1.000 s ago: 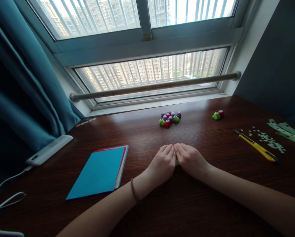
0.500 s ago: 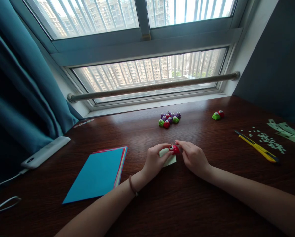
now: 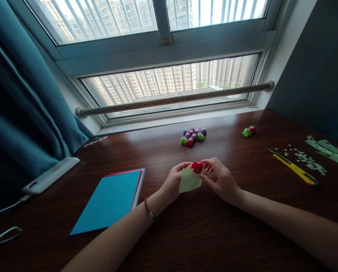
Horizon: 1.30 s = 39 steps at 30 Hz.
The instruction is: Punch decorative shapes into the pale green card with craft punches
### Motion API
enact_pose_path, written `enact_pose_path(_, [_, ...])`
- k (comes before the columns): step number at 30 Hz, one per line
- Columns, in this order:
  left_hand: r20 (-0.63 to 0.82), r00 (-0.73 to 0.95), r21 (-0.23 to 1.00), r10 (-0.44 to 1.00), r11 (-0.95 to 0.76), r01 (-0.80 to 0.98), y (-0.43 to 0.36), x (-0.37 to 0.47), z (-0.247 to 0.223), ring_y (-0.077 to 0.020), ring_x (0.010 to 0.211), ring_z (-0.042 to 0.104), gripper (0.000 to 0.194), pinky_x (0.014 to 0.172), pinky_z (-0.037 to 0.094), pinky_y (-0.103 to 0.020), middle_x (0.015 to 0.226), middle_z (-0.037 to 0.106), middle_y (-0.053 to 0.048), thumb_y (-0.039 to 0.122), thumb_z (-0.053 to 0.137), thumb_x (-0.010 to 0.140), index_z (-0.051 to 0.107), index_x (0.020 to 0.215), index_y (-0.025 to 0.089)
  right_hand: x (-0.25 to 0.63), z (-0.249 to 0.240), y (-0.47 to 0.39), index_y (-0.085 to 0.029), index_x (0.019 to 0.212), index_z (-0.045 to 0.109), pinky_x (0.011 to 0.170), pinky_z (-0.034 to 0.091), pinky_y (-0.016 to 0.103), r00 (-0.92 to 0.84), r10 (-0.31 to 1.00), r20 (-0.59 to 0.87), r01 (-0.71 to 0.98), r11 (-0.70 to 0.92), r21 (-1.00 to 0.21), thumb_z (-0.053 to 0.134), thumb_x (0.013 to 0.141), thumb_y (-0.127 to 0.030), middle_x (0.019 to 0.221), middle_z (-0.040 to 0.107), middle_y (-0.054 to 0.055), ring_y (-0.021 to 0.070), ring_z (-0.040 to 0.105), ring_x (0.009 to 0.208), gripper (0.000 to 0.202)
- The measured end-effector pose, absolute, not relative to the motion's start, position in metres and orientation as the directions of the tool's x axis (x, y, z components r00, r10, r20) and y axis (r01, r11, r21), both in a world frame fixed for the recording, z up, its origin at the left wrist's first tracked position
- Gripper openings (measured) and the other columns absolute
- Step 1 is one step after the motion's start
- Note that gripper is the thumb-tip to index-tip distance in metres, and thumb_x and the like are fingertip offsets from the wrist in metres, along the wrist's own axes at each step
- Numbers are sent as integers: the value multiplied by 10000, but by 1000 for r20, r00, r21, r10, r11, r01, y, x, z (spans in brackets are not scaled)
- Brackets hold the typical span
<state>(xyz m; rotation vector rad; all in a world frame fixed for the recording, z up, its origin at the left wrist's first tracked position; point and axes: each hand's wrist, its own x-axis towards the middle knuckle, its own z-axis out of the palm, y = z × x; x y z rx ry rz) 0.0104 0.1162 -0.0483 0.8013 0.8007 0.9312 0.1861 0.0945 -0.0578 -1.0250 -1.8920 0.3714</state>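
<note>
A small red craft punch (image 3: pixel 197 167) is turned so that its underside faces me, at the upper edge of a pale green piece of paper (image 3: pixel 190 180). My left hand (image 3: pixel 173 182) is closed on the paper's left side, its fingertips reaching behind toward the punch. On the other side, my right hand (image 3: pixel 221 179) grips the punch, fingers above and thumb below, near the paper's right corner. The paper partly hides the left fingers. Both hands are held close together over the dark wooden desk (image 3: pixel 203 230).
Several purple, red and green craft punches (image 3: pixel 193 136) cluster near the window; a green and red pair (image 3: pixel 248 131) sits farther right. A yellow utility knife (image 3: pixel 295 167), punched paper bits (image 3: pixel 310 162) and punched strips (image 3: pixel 327 149) lie right. Coloured sheets (image 3: pixel 109 202) and a white power strip (image 3: pixel 51 175) are left.
The red punch has been turned over, from eye-side up to underside showing. The paper has been raised and tilted toward me, and my right hand has closed in on the punch.
</note>
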Motion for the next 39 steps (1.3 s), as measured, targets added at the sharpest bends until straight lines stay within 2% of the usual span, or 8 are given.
enact_pose_path(6, [-194,422,915,886,318,-247,111,13,-51,-133,572,575,329,546,458,-228,746,642,-47,282,729,646,600,904,126,186,-57,94,-219,1118,502,781,444,298,-274,779,564,511,615,-601,627,769,-253,991,512,42,173,516,895,372])
enact_pose_path(11, [-99,372,872,923,260,-414,108,16,-51,-170,709,597,462,649,488,-268,830,638,-77,549,548,757,590,920,119,187,-54,97,-221,1080,519,763,450,292,-155,813,562,480,559,-676,610,781,-220,973,562,26,165,533,866,312])
enact_pose_path(14, [-178,413,823,893,365,-435,111,14,-48,-222,845,614,515,787,472,-335,963,633,-115,596,476,778,570,963,125,188,-54,99,-222,1074,512,727,472,289,-54,842,537,385,514,-766,613,780,-243,976,573,27,155,549,803,312])
enact_pose_path(17, [-286,623,760,728,568,-316,116,8,-42,-270,866,623,605,810,457,-379,1012,618,-170,632,401,791,561,1015,94,188,-57,98,-218,1087,485,823,474,318,-14,845,534,248,521,-817,604,782,-234,1043,558,49,176,555,910,327])
enact_pose_path(20, [-319,717,720,620,651,-241,117,6,-39,-221,774,632,458,740,479,-328,905,642,-142,496,529,788,585,984,86,187,-59,98,-216,1090,455,885,461,349,-8,849,528,144,523,-840,599,769,-188,1100,535,71,194,542,993,353])
enact_pose_path(24, [-274,575,786,771,524,-328,114,9,-39,-140,674,600,309,610,467,-224,867,646,-71,157,665,663,596,963,135,184,-59,98,-217,1097,449,908,457,353,-122,856,503,39,510,-859,549,755,-113,1136,517,75,194,527,1035,372])
enact_pose_path(31, [-149,237,873,960,240,-425,115,12,-48,-114,570,543,173,558,436,-217,662,596,-10,192,648,647,592,794,121,185,-54,98,-205,1079,546,927,446,335,-276,827,490,150,541,-828,522,754,-85,1141,526,67,193,498,1076,348])
enact_pose_path(39, [-109,60,885,992,124,-449,123,6,-49,-105,598,541,151,583,424,-204,726,621,2,202,620,631,588,772,157,193,-62,114,-195,1010,592,930,448,330,-45,907,419,71,422,-904,590,759,-196,1111,568,55,187,539,1031,251])
